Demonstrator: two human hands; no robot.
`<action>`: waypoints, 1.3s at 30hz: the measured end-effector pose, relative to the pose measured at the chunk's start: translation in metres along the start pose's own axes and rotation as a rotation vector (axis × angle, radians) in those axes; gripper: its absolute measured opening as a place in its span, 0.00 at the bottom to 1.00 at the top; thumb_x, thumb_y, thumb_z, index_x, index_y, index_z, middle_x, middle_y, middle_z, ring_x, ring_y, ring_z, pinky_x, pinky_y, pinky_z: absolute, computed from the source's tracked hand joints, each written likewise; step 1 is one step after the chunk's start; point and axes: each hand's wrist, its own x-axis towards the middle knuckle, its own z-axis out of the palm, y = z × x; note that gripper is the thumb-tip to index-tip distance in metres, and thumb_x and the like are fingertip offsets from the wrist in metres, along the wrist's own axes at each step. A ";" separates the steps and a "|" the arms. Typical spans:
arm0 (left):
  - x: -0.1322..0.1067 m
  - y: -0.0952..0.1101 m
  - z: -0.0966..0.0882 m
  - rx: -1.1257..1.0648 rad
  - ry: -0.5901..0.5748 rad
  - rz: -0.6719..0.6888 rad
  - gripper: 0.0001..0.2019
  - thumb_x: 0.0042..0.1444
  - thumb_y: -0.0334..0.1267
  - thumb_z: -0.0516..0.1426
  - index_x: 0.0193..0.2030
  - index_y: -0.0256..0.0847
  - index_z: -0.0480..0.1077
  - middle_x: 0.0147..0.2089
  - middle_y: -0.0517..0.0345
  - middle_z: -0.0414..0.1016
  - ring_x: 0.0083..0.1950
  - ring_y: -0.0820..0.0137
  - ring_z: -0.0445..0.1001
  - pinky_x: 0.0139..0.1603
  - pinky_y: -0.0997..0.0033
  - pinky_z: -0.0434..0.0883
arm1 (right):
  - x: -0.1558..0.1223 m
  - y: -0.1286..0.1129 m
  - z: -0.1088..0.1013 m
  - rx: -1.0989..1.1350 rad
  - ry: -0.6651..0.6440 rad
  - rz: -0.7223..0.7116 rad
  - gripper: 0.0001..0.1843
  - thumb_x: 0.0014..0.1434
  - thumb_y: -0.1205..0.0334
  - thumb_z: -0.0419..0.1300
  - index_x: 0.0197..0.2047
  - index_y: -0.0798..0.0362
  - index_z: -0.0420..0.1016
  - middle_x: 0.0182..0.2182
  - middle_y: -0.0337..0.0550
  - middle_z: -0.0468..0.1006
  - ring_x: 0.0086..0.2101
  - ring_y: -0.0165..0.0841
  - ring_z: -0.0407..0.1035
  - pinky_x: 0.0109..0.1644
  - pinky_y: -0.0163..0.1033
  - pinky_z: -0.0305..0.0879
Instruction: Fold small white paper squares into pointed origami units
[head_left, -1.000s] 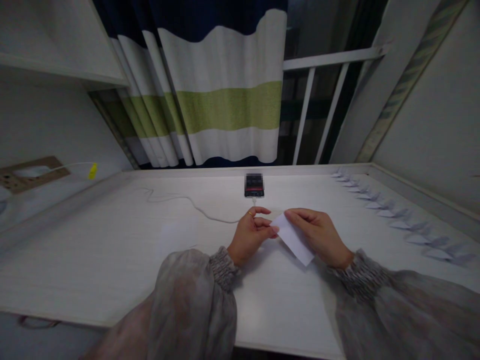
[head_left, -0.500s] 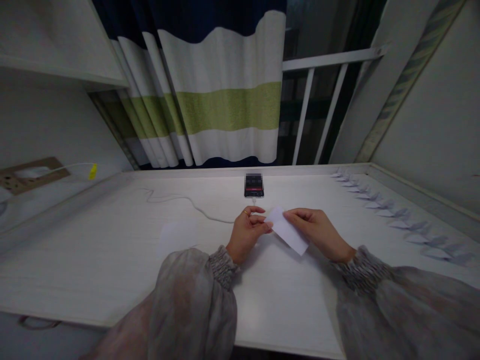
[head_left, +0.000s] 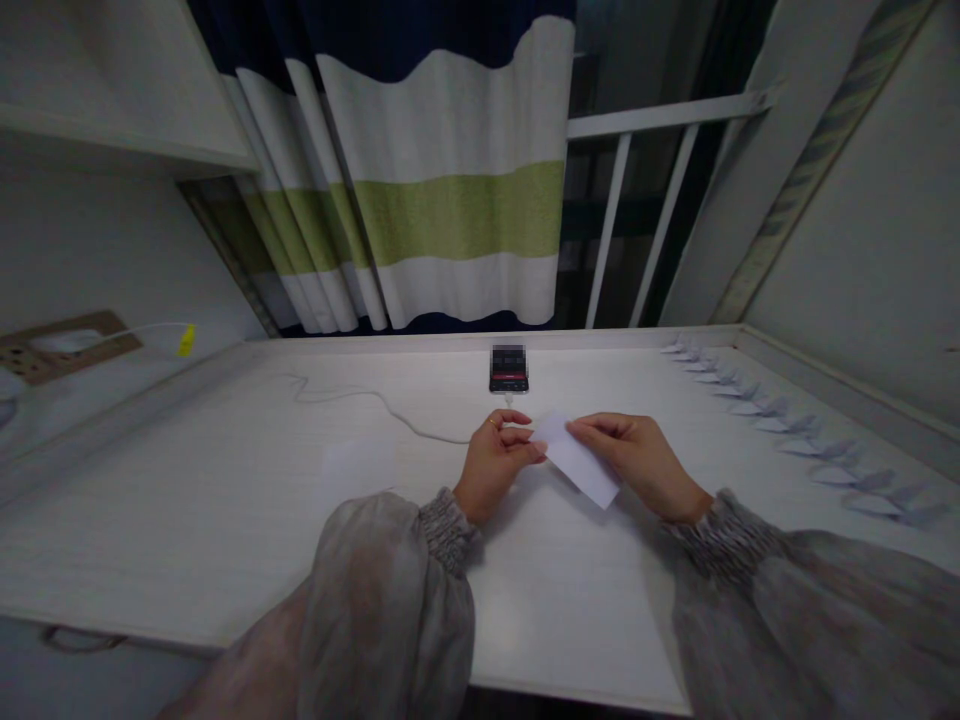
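Between my two hands a piece of white paper (head_left: 581, 467), apparently folded, is held slanting above the white desk (head_left: 540, 610). My left hand (head_left: 496, 462) pinches its left edge between thumb and fingers; a ring shows on one finger. My right hand (head_left: 637, 455) grips the upper right edge, thumb on top and fingers curled behind. The paper's lower corner points down toward me. On the desk left of my left hand lies a flat white paper sheet (head_left: 358, 466), partly hidden by my sleeve.
A phone (head_left: 509, 370) lies by the back edge, its white cable (head_left: 390, 408) running left. Several folded paper figures (head_left: 795, 437) form a row along the right side. A curtain (head_left: 457, 200) and a white railing (head_left: 667, 118) stand behind. A socket strip (head_left: 67, 345) is at the left wall.
Both hands keep the same grip on the paper. The paper has barely shifted, and the camera view has moved very slightly.
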 end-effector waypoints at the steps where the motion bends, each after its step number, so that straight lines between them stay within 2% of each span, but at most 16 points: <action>1: 0.000 0.000 0.000 0.002 0.000 0.000 0.20 0.35 0.31 0.63 0.35 0.36 0.60 0.25 0.63 0.72 0.26 0.77 0.71 0.33 0.73 0.69 | 0.000 0.000 0.000 0.002 0.000 0.002 0.17 0.45 0.51 0.59 0.29 0.58 0.77 0.20 0.40 0.74 0.19 0.27 0.62 0.20 0.31 0.54; 8: 0.000 0.001 -0.001 0.055 -0.046 -0.012 0.18 0.36 0.32 0.63 0.34 0.35 0.63 0.26 0.61 0.72 0.27 0.78 0.70 0.33 0.75 0.66 | 0.000 0.003 -0.001 -0.024 -0.022 -0.016 0.17 0.46 0.51 0.58 0.28 0.57 0.77 0.20 0.40 0.74 0.19 0.26 0.61 0.20 0.31 0.54; 13: 0.002 0.000 -0.001 0.110 -0.071 -0.013 0.14 0.37 0.37 0.63 0.31 0.33 0.68 0.28 0.58 0.72 0.28 0.77 0.68 0.32 0.76 0.64 | 0.000 0.005 0.000 -0.076 -0.122 -0.030 0.17 0.47 0.51 0.57 0.28 0.57 0.77 0.20 0.40 0.74 0.19 0.26 0.61 0.20 0.31 0.54; 16: 0.002 -0.001 0.000 0.134 -0.082 -0.010 0.12 0.39 0.40 0.62 0.28 0.33 0.70 0.26 0.59 0.70 0.26 0.78 0.66 0.29 0.77 0.61 | -0.002 0.005 0.003 -0.089 -0.188 -0.049 0.17 0.48 0.51 0.56 0.27 0.57 0.77 0.19 0.39 0.73 0.19 0.25 0.60 0.20 0.31 0.53; 20: 0.001 -0.001 0.000 0.150 -0.032 0.004 0.11 0.38 0.40 0.62 0.24 0.33 0.70 0.20 0.62 0.67 0.22 0.80 0.62 0.25 0.79 0.58 | -0.004 0.005 0.007 -0.064 -0.234 -0.040 0.15 0.48 0.53 0.57 0.29 0.56 0.77 0.19 0.38 0.72 0.19 0.24 0.59 0.20 0.30 0.52; 26: 0.001 0.001 0.000 0.139 0.029 0.021 0.10 0.36 0.39 0.63 0.22 0.33 0.70 0.20 0.62 0.67 0.22 0.79 0.62 0.24 0.78 0.59 | -0.003 0.004 0.007 -0.044 -0.243 -0.023 0.15 0.49 0.53 0.55 0.29 0.56 0.77 0.19 0.38 0.71 0.19 0.25 0.59 0.21 0.31 0.53; 32: 0.003 0.002 -0.001 0.149 0.124 0.052 0.10 0.35 0.39 0.62 0.22 0.34 0.70 0.19 0.62 0.68 0.22 0.79 0.62 0.23 0.78 0.59 | -0.001 0.005 0.006 -0.058 -0.237 -0.010 0.17 0.48 0.50 0.56 0.25 0.58 0.73 0.18 0.37 0.69 0.19 0.25 0.58 0.20 0.31 0.52; 39: 0.003 0.001 -0.001 0.176 0.139 0.062 0.09 0.37 0.38 0.61 0.23 0.33 0.69 0.19 0.63 0.67 0.21 0.80 0.61 0.23 0.79 0.58 | 0.000 0.006 0.004 -0.038 -0.268 0.012 0.18 0.48 0.49 0.55 0.24 0.58 0.71 0.18 0.37 0.68 0.19 0.24 0.57 0.21 0.32 0.51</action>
